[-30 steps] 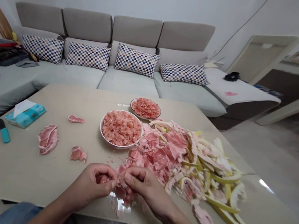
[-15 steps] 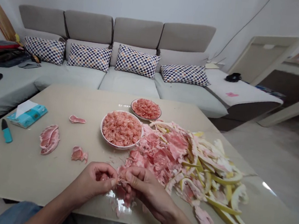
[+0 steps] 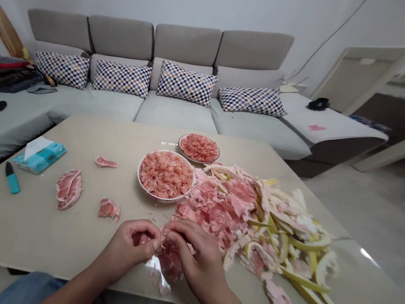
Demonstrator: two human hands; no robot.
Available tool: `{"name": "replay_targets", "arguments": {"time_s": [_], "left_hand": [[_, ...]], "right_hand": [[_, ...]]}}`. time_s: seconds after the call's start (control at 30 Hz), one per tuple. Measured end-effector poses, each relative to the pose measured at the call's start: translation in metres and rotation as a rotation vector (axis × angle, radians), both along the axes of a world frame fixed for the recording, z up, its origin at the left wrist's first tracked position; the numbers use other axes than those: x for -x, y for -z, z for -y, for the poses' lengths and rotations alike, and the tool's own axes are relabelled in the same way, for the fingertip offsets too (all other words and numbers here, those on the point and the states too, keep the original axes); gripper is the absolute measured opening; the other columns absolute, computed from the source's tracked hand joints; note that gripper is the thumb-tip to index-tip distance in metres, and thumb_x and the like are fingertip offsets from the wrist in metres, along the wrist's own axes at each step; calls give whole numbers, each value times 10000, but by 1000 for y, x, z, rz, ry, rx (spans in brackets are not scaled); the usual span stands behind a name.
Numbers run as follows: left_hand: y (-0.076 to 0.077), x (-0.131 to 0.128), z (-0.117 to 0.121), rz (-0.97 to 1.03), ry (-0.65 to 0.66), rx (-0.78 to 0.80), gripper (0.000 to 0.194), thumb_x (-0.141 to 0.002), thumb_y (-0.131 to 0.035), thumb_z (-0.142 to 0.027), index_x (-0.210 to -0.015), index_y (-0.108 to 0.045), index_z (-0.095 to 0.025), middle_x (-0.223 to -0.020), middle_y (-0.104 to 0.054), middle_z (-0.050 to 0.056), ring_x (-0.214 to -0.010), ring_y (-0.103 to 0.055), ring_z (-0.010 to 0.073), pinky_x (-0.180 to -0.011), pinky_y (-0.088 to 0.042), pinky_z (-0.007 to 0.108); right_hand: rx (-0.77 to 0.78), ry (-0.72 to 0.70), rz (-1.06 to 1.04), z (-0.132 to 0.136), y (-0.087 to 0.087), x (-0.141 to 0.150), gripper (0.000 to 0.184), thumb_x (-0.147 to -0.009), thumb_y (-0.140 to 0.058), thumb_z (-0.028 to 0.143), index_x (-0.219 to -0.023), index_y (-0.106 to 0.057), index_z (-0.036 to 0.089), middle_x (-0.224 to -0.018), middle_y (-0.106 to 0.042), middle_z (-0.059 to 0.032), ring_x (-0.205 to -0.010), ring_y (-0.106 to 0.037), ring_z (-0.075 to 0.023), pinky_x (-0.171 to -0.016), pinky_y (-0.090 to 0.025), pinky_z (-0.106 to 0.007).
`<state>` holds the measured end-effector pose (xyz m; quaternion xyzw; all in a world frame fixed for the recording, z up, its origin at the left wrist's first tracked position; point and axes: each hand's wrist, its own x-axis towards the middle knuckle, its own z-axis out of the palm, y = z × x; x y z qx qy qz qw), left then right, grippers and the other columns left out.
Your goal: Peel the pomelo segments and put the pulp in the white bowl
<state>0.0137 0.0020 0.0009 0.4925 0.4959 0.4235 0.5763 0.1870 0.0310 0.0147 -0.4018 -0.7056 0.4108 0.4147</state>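
Observation:
My left hand (image 3: 133,247) is closed in a pinch round a small piece of pink pomelo flesh (image 3: 144,238) above the table's near edge. My right hand (image 3: 195,261) meets it fingertip to fingertip, pinching at the same pomelo piece; the exact contact is partly hidden. Pink membrane scraps (image 3: 168,264) lie beneath the right fingers. Just beyond the hands stands a white bowl (image 3: 160,200) heaped with peeled pomelo flesh. A dark-rimmed plate (image 3: 198,162) of more flesh sits behind it. Left of the hands lie a small pomelo chunk (image 3: 108,208) and a larger segment (image 3: 69,189).
To the right, a pile of pink membranes (image 3: 218,202) runs into yellow-green pomelo rinds (image 3: 310,284). At the left are a blue tissue pack (image 3: 43,156), a teal-handled knife (image 3: 12,182) and a thin pomelo piece (image 3: 106,162). A sofa (image 3: 174,109) stands behind the table (image 3: 49,246).
My right hand has turned, its fingers now curling over the top of the piece near the left fingertips. My left hand stays almost in place. The view has shifted slightly.

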Motion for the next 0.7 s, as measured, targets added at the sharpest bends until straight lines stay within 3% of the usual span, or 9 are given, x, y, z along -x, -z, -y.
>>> {"name": "replay_targets", "arguments": {"time_s": [0.13, 0.2, 0.33, 0.57, 0.7], "left_hand": [[2, 3, -3, 29, 28, 39, 207, -770, -651, -341, -780, -680, -136, -609, -548, -19, -533, -377, 91, -514, -279, 217], [0, 3, -5, 15, 38, 39, 209, -771, -655, -336, -820, -703, -138, -672, -616, 7, -558, -423, 101, -525, -303, 219], [-2, 3, -7, 40, 58, 57, 229, -769, -662, -344, -875, -711, -148, -772, -676, 39, -640, -517, 133, -541, -341, 219], [-2, 2, -8, -49, -5, 48, 214, -747, -681, -349, -763, -718, -139, -636, -634, 9, -601, -505, 132, -580, -378, 230], [-5, 3, -8, -83, -8, 31, 205, -762, -659, -338, -754, -715, -141, -621, -621, 2, -574, -475, 120, -556, -361, 223]], "right_hand": [[325, -77, -42, -5, -4, -4, 224, -852, -581, 376, -845, -692, 182, -745, -689, -33, -690, -631, -171, -629, -496, -265], [401, -94, -67, -7, -6, -6, 275, -845, -583, 431, -844, -686, 176, -699, -671, -21, -643, -613, -158, -575, -485, -247], [424, -107, -67, -7, -7, -6, 292, -843, -583, 455, -845, -679, 179, -688, -654, -9, -606, -589, -137, -545, -466, -228], [363, -160, -9, -8, -9, -5, 286, -840, -588, 448, -862, -692, 182, -811, -678, -40, -749, -624, -171, -659, -490, -255], [418, -193, -5, -9, -7, -7, 287, -851, -576, 447, -954, -680, 200, -899, -694, -44, -825, -640, -180, -702, -509, -271]]}}
